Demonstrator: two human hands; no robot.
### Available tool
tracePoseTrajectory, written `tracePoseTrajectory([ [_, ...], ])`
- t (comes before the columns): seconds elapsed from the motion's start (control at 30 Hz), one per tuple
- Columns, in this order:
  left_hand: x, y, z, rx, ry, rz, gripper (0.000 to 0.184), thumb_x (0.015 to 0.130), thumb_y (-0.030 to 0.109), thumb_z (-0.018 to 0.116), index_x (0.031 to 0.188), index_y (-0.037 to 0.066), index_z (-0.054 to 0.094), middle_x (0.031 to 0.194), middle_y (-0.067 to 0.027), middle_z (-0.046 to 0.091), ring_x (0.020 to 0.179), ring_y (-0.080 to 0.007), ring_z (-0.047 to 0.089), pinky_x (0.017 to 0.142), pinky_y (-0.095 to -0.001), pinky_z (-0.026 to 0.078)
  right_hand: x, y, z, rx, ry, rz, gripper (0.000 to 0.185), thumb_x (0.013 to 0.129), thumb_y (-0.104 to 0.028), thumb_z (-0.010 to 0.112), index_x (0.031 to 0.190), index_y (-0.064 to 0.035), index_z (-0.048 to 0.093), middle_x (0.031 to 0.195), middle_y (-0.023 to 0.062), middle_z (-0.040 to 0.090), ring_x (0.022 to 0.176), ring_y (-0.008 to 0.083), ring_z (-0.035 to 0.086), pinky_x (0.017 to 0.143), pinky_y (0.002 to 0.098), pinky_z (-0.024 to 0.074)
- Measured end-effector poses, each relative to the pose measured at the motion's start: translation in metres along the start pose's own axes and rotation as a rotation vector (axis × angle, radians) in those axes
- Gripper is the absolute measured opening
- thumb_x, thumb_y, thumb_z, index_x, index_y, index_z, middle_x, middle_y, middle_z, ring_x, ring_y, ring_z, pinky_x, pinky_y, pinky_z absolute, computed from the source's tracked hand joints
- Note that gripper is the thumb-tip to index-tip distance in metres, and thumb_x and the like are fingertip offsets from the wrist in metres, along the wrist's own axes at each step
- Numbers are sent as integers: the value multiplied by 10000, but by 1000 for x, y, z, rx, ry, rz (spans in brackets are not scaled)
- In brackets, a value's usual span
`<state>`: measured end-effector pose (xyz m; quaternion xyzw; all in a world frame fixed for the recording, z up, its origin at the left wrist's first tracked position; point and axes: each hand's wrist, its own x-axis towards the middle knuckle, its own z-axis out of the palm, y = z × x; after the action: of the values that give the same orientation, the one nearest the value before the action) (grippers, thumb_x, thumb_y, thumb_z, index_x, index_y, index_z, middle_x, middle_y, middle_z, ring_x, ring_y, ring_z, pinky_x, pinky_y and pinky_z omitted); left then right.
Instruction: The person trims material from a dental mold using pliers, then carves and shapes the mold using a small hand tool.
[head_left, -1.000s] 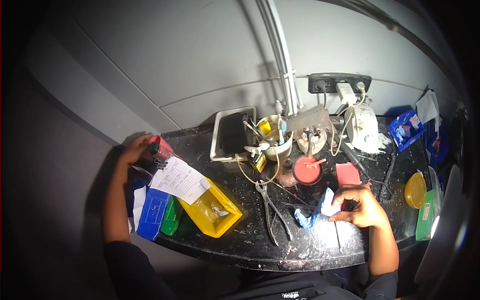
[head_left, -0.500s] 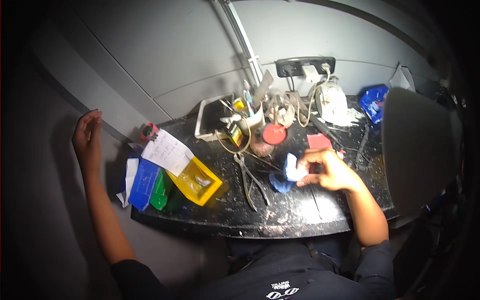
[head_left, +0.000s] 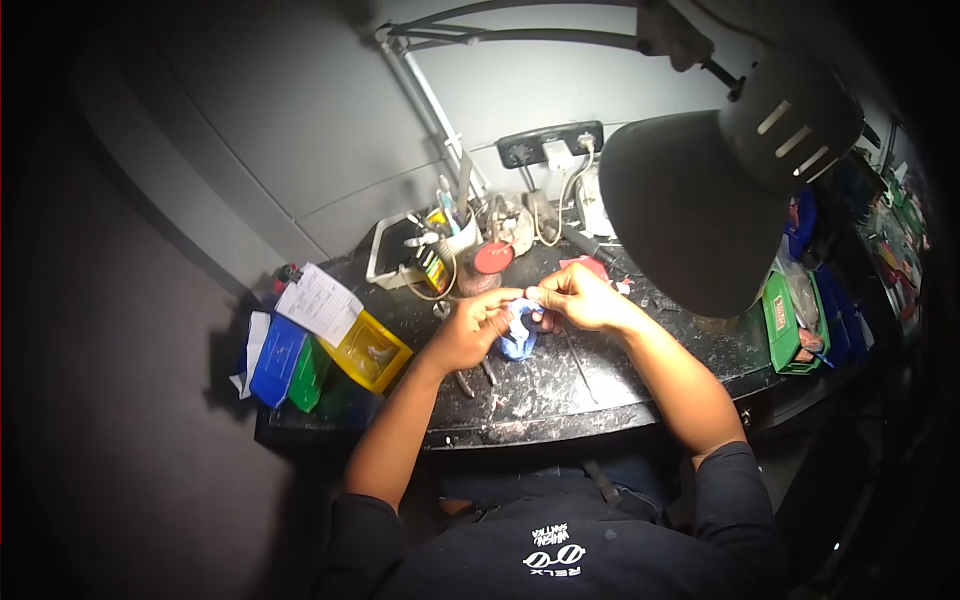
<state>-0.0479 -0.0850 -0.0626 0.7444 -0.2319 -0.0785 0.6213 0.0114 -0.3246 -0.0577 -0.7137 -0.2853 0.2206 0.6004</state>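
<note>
In front of me, both hands meet over the bench at a blue, horseshoe-shaped dental cast (head_left: 517, 338) with a paler upper part. My left hand (head_left: 466, 332) grips its left side with bent fingers. From the other side, my right hand (head_left: 583, 298) pinches the top edge, its fingertips touching those of the left. Fingers hide part of the cast. Pliers (head_left: 466, 384) lie under my left wrist, mostly covered. To the right of the cast a thin metal rod (head_left: 583, 372) rests on the black bench (head_left: 640, 385).
A black lamp shade (head_left: 680, 210) hangs low at right. At left are a yellow bin (head_left: 372, 352) with a paper note (head_left: 320, 305), a blue bin (head_left: 280, 362) and a green one. Behind stand a red-lidded jar (head_left: 494, 258) and a tool cup (head_left: 462, 240). A green bin (head_left: 790, 325) sits right.
My left hand has come from far left, raised off the bench, to the cast beside my right hand. The view has shifted right, showing more of the lamp and right-hand bins.
</note>
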Motion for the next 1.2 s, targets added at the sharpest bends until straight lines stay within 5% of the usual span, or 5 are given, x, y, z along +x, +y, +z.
tracePoseTrajectory([
  [0.27,28,-43,-6,-227,186,-2,271,1068,101,528,1271,-33,648,1090,-80,728,947,-113,696,787,-243,549,3,0,-7,-101,271,6,413,1034,-324,655,796,9,712,683,42,685,582,102,642,538,261,516],
  [0.53,8,-28,-28,-261,295,17,245,1055,70,549,1237,-42,671,1012,-84,736,865,-100,684,774,-250,552,-6,-10,-10,-574,201,52,90,878,9,738,926,29,664,801,75,701,764,138,683,781,309,554],
  [0.73,2,-11,-38,-468,363,131,266,1052,124,562,1229,-59,640,1017,-153,734,803,-182,727,614,-319,633,-1,0,49,-653,7,-419,308,857,-218,799,1021,21,695,985,211,698,959,394,681,868,464,556],
  [0.97,-2,-23,-38,-328,490,198,188,1016,80,646,1152,-39,701,1091,-55,727,981,-62,617,895,-223,478,8,17,125,-1028,32,-435,541,869,-445,745,1039,59,644,950,177,670,937,333,654,838,410,538],
  [1.2,-5,-23,-42,-311,486,249,177,1011,62,646,1143,-43,699,1076,-58,732,938,-66,630,844,-230,503,26,2,168,-1348,79,-137,613,767,-477,806,1021,67,684,1001,190,704,951,306,688,835,401,545],
])
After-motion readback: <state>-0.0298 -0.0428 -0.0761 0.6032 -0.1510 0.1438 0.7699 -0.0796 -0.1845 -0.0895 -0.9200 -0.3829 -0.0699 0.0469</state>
